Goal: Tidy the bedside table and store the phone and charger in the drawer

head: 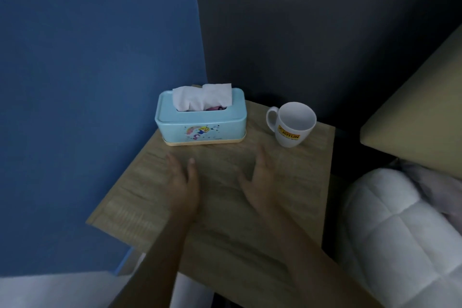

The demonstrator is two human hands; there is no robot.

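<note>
The wooden bedside table [287, 207] fills the middle of the head view. My left hand [182, 182] hovers over its middle, fingers apart and empty, just in front of a light blue tissue box [200, 122] with a white tissue sticking out. My right hand [260, 182] is beside it, also spread and empty, below and left of a white mug [292, 125] with a yellow label. No phone, charger or drawer shows in this view.
A blue wall [100, 82] borders the table on the left and a dark wall [312, 32] stands behind it. A white quilted duvet [400, 232] and a beige headboard [420, 107] lie to the right.
</note>
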